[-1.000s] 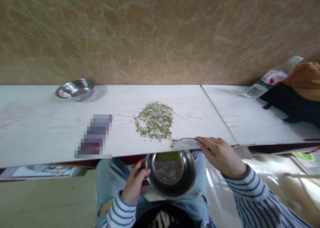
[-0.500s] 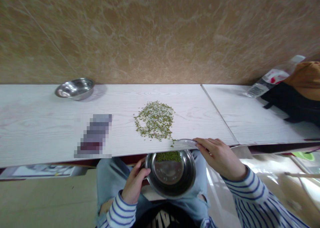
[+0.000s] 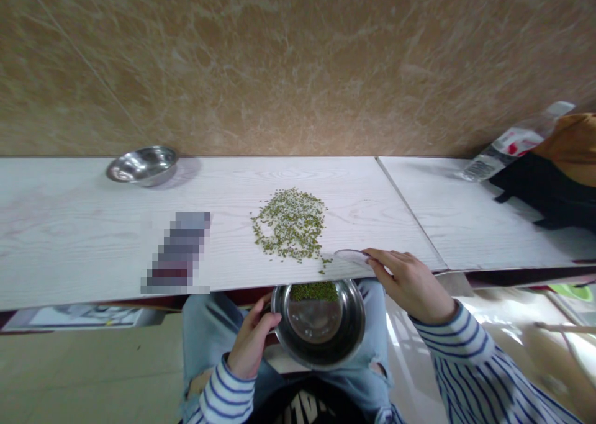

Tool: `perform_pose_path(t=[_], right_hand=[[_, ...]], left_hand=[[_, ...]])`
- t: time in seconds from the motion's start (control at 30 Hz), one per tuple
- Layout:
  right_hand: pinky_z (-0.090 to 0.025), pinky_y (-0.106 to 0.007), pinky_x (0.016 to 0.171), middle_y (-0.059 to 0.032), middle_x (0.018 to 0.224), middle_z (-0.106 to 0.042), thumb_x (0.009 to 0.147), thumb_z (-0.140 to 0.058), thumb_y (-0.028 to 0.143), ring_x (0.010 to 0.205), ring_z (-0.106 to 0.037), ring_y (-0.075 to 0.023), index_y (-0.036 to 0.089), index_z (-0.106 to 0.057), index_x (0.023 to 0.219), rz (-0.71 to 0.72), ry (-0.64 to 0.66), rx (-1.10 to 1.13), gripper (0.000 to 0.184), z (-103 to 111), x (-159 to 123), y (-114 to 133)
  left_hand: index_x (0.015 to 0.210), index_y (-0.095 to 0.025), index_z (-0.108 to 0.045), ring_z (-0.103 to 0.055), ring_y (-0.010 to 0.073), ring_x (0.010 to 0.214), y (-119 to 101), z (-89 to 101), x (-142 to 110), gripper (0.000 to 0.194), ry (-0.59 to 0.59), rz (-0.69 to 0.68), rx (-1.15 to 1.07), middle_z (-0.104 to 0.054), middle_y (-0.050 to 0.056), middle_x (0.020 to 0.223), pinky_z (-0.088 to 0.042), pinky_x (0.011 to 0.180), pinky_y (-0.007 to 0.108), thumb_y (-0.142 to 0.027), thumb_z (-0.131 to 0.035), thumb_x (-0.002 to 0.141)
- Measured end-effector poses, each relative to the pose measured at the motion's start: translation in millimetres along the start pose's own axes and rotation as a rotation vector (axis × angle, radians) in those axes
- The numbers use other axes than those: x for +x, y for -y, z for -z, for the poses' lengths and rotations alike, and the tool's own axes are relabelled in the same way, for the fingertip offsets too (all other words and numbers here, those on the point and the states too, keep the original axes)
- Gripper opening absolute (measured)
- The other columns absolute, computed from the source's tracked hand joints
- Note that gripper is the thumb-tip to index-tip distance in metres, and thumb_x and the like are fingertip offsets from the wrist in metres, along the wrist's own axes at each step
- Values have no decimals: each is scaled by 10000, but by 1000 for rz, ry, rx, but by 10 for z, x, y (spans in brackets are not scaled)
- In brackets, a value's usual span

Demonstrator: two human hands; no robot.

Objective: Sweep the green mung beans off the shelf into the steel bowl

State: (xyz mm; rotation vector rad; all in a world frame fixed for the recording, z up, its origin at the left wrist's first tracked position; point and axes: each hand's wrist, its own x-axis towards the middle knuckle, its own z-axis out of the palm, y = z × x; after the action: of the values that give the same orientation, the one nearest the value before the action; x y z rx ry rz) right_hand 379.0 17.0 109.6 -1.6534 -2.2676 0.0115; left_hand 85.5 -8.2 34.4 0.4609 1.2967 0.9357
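Lap: the person sits in ripped jeans (image 3: 209,331), with a striped sleeve on each arm.
Left hand (image 3: 251,340): thumb over the rim, fingers curled outside, gripping the steel bowl (image 3: 354,324) at its left side.
Steel bowl: above the lap, just below the table's front edge; green grains (image 3: 314,291) lie along its far side.
Right hand (image 3: 414,287): thumb and fingers pinched together on a clear curved piece (image 3: 351,256), above the table's front edge.
Loose grains (image 3: 291,222): spread in a round patch on the white table (image 3: 223,225), with a few strays between patch and clear piece.
Pixelated object (image 3: 177,250): on the table, left of the grains; details hidden.
Far right: a clear bottle (image 3: 505,148) leaning beside dark cloth (image 3: 544,188).
Far left: a second bowl (image 3: 161,177), tilted, near the marbled wall (image 3: 298,64).
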Motion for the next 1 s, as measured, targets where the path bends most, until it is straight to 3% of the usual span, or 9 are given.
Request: perform_pose_path(t=[0.6,1.0], right_hand=[[-537,-345,735,-80,980,-761,1002,-413,228,832,-717,-193,185,-651,1169,31,56,12,294,55,-34,89],[-546,-356,762,-80,1015,-757,1004,-418,241,862,-716,-199,185,-645,1169,6,47,28,287,1,0,72]], left_hand=[[1051,-167,-715,-611,183,686,41,23,37,473,4,-13,10,-747,42,826,-468,573,274,-276,-726,591],[1032,-174,-708,-616,182,671,9,8,17,454,14,0,-17,-719,15,737,-471,572,266,-261,-731,587]])
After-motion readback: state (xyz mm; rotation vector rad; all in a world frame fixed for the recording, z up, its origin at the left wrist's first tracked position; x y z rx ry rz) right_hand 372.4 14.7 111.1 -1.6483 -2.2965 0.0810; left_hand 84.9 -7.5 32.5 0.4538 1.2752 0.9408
